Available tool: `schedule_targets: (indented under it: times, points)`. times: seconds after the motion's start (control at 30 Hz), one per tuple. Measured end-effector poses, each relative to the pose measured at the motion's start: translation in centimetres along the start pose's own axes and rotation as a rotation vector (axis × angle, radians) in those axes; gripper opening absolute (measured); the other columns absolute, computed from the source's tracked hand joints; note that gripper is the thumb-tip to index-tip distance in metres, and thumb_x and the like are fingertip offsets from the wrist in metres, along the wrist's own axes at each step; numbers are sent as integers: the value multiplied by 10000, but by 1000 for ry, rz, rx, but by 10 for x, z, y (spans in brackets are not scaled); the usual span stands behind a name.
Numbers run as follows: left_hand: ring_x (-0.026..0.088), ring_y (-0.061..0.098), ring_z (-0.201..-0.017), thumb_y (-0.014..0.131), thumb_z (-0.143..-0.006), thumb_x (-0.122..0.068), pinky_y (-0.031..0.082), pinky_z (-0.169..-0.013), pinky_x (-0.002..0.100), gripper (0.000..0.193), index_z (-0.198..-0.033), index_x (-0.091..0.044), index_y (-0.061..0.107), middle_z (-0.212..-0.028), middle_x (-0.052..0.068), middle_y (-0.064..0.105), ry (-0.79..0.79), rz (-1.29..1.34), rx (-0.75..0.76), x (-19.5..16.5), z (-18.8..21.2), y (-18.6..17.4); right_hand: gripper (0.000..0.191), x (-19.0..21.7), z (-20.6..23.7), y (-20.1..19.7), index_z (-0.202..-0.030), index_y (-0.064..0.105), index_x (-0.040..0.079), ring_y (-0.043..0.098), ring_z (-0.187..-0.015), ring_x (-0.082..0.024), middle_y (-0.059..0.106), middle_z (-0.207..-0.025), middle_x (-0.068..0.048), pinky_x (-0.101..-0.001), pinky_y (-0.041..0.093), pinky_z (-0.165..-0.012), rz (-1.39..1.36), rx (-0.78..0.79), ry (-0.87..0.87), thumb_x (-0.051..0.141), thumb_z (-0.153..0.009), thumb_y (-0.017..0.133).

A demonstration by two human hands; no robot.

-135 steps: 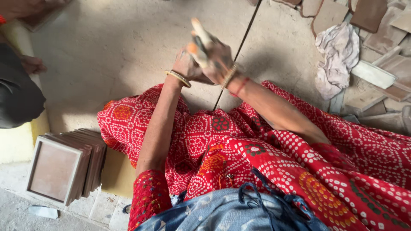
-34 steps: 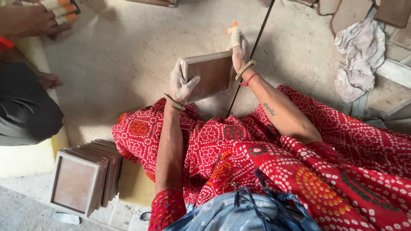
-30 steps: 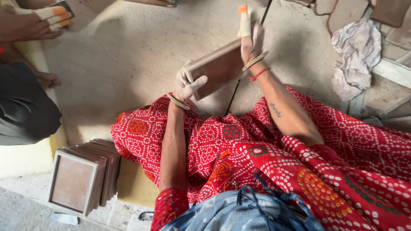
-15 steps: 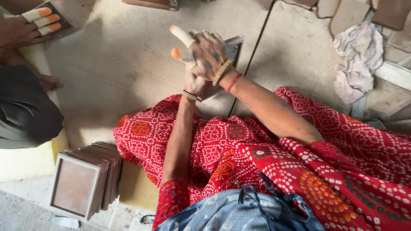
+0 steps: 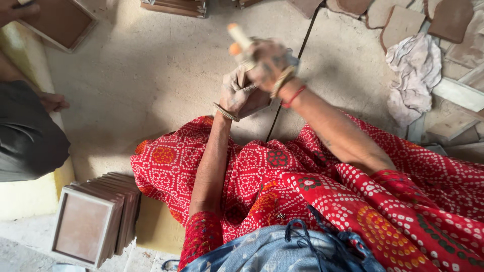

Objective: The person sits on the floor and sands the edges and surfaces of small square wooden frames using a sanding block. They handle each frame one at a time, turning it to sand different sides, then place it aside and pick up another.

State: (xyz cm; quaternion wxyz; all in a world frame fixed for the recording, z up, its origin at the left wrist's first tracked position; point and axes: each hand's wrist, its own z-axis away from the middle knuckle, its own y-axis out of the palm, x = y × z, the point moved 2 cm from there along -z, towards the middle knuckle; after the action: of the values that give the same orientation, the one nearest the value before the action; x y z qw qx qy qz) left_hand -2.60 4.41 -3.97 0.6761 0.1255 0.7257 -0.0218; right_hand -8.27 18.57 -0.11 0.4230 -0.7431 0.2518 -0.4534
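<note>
Clay tile (image 5: 254, 98) gripped betw. both raised hands (image 5: 254, 75), right atop.

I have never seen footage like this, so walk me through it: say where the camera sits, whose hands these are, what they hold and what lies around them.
The camera is worn on a person's head and looks down at their own lap, covered in red patterned cloth. The left hand and right hand, both dusty, meet around a flat brownish tile, mostly hidden by them; some fingertips wear pale covers with orange tips. Beside the left knee, a stack of square tiles stands on edge. A crumpled rag and broken tile pieces lie on the dusty floor. At the left edge sits another person in dark clothing.
</note>
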Motion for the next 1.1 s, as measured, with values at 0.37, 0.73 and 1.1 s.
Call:
schedule_targets:
  times: [0.37, 0.73, 1.1]
  points:
    - [204, 718, -895, 777, -809, -44, 630, -799, 361, 466, -1246, 19, 626, -1028, 103, 742, -125, -63, -107, 24, 3, -17, 602, -47, 2, 16, -945, 698, 98, 667, -758, -252, 722, -959, -143, -435, 541, -730, -93, -229, 33, 554, -1098, 336]
    - [204, 610, -1257, 640, -978, -283, 574, -1095, 378, 501, -1402, -79, 465, -1324, 91, 586, 103, 434, 111, 47, -10, -19, 395, 53, -21, 47, -1170, 716, 36, 693, -949, -291, 711, -1146, -184, -442, 569, -755, 88, -180, -243, 373, -978, 643]
    - [184, 656, -988, 740, -805, 15, 564, -906, 358, 485, -1264, 24, 584, -1096, 112, 694, -35, -20, 1, 13, -6, -19, 534, -46, -10, 37, -1069, 733, 91, 695, -875, -302, 718, -982, -114, -461, 553, -766, -114, -228, 154, 518, -1141, 419]
